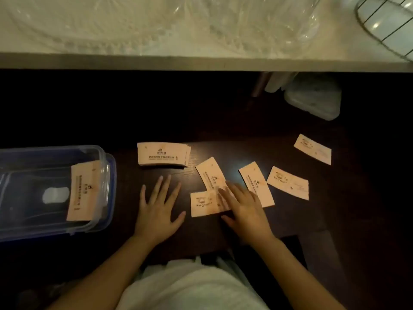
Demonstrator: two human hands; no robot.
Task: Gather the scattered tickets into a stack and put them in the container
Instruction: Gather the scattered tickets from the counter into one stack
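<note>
Dark table: right hand fingers flat on tickets.

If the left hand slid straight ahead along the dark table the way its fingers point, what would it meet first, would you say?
Most likely the neat stack of pale orange paper tickets, lying just beyond the fingertips of the left hand, which rests flat on the dark wooden table; only bare table lies between them.

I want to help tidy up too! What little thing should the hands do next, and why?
Probably the right hand should slide the two tickets under its fingers together, the nearest ticket and the tilted one. They overlap already and lie close to the stack, while the left hand rests flat on the table.
</note>
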